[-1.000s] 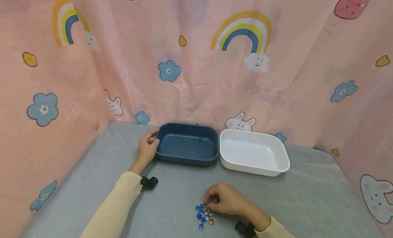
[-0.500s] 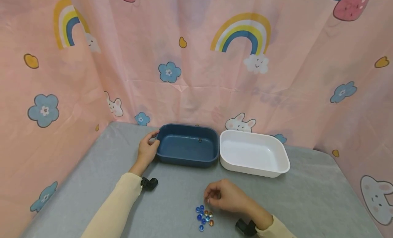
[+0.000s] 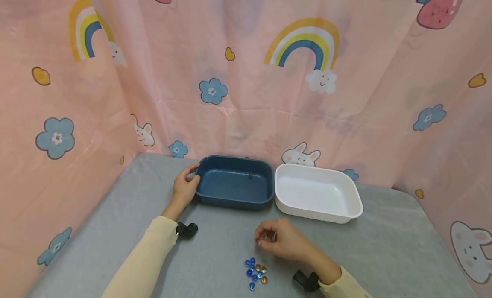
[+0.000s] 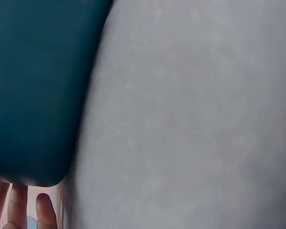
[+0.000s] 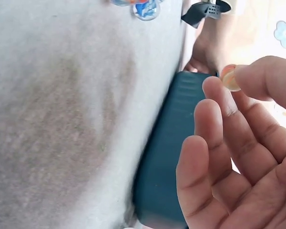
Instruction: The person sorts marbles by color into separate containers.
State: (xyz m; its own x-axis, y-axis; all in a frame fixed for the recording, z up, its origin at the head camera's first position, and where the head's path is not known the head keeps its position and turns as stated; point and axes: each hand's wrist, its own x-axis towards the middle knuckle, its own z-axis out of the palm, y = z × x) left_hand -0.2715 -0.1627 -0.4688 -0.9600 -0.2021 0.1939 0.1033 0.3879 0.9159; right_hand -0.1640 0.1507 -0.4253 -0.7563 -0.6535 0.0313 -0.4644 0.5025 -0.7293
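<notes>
My right hand (image 3: 284, 240) pinches an orange-and-clear glass marble (image 5: 230, 78) between thumb and a fingertip, above the cloth; the other fingers are spread in the right wrist view. Below the hand lies a loose group of blue and amber marbles (image 3: 255, 278). At the left end of a dark blue tray (image 3: 234, 203), my left hand (image 3: 183, 190) rests with thumb and fingers against its end. The left wrist view shows nearly straight fingers (image 4: 18, 205) at that wall, the thumb out of sight. One small dark marble (image 3: 250, 176) is inside the blue tray.
A white tray (image 3: 319, 213) stands right beside the blue one, its inside bare. Grey cloth (image 3: 399, 246) covers the table. A pink patterned curtain (image 3: 246, 123) hangs close behind the trays and along both sides.
My right hand has lifted a marble up from the group and moved slightly away, towards the trays. The left hand and both trays keep their places.
</notes>
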